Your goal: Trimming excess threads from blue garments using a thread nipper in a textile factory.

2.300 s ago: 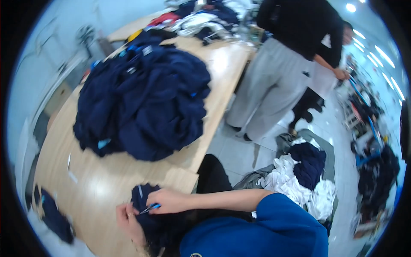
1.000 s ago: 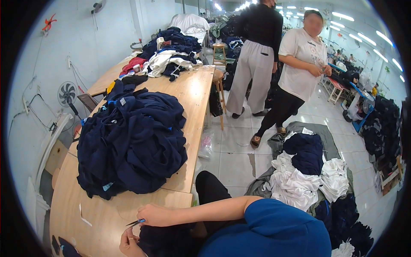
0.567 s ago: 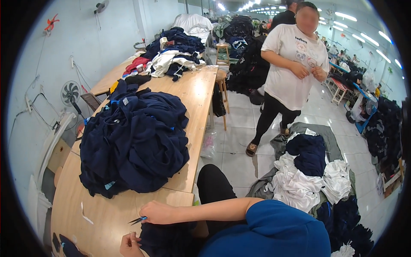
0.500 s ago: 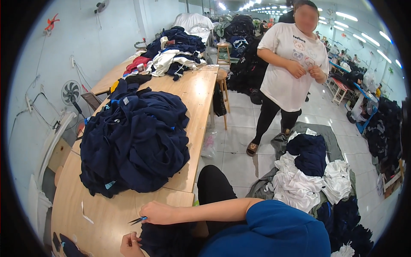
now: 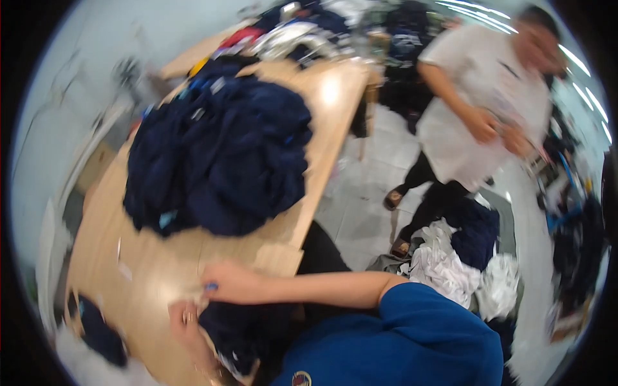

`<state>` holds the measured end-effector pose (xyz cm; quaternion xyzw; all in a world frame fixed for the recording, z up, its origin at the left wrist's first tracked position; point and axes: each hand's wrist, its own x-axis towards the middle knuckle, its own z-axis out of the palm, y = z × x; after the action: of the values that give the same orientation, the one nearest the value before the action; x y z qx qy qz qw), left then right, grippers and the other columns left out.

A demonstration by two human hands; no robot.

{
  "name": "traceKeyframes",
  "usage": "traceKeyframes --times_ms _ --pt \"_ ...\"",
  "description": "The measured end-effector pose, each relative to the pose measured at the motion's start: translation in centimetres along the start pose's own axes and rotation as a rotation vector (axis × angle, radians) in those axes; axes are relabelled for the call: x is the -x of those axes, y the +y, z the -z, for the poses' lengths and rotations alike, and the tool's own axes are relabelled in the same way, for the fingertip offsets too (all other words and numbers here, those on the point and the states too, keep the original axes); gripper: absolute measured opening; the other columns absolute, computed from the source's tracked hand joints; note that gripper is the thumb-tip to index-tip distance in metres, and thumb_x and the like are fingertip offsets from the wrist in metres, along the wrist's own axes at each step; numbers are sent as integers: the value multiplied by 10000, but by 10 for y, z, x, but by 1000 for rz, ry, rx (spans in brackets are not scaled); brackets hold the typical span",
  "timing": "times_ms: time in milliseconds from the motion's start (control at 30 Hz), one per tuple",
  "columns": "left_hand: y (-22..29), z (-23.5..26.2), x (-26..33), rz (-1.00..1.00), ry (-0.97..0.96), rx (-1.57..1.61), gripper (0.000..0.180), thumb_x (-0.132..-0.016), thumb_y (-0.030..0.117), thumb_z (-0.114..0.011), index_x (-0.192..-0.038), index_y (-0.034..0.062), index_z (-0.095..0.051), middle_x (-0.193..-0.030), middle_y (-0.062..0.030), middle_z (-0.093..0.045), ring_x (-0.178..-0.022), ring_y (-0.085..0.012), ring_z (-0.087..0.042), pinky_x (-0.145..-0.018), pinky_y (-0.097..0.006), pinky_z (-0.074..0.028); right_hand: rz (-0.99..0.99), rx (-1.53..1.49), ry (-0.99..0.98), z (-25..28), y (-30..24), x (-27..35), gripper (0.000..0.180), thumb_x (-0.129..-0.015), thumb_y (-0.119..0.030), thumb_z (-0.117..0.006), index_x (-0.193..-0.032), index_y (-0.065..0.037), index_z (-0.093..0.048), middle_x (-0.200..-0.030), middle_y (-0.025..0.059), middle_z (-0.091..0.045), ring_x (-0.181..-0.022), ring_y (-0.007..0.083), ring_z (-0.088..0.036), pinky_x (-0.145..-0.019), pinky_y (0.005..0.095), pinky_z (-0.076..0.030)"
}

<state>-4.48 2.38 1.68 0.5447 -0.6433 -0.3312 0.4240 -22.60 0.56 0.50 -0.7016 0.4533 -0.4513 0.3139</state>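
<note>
Likely, we're trimming navy cloth (image 5: 235, 321).
Our right hand (image 5: 233, 282) grips blue snips (image 5: 211, 286); left hand (image 5: 187, 323) blurred, hold unclear; next move needs steadiness.

A cloth (image 5: 241, 325) is just right of my left hand (image 5: 187, 321). Ahead, a clothes heap (image 5: 219, 154) sits on the table (image 5: 151, 283). To my right, another pile (image 5: 475, 238) lies on the floor (image 5: 360, 212).

You have two hands, one left hand (image 5: 187, 320) and one right hand (image 5: 235, 283), with one blue-handled tool (image 5: 211, 286). You face one big navy heap (image 5: 219, 161), one co-worker (image 5: 483, 103), two sandals (image 5: 400, 248) and two white cloth piles (image 5: 444, 273).
</note>
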Motion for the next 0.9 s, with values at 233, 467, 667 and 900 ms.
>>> traceKeyframes --times_ms 233,467,667,900 --pt "14 -16 -15 12 -12 108 122 -834 118 -644 -839 -4 -636 -885 -59 -563 -785 -152 -565 -699 -258 -459 -408 -502 -255 15 -10 -8 142 -818 -194 -663 -801 -54 -677 -688 -4 -648 -491 30 -448 -440 185 -333" --pt "-14 -8 -11 96 -263 403 246 -794 113 -684 -1021 30 -642 -975 -52 -628 -829 -134 -596 -754 -261 -476 -412 -470 -325 15 -6 -25 126 -821 -146 -658 -807 -21 -655 -617 -42 -537 -495 29 -418 -440 199 -303" --pt "-12 -20 -20 26 -406 281 147 -776 89 -688 -900 11 -673 -860 -54 -653 -811 -142 -615 -733 -246 -464 -385 -406 -330 17 -9 -35 126 -813 -110 -664 -812 13 -639 -632 -19 -547 -587 28 -451 -505 198 -361" --pt "-12 -21 -25 148 -353 421 99 -820 77 -650 -876 0 -678 -809 -59 -675 -767 -132 -627 -727 -234 -475 -230 -56 -266 29 4 -48 222 -801 -219 -682 -863 -9 -646 -673 56 -585 -600 121 -518 -560 240 -416"
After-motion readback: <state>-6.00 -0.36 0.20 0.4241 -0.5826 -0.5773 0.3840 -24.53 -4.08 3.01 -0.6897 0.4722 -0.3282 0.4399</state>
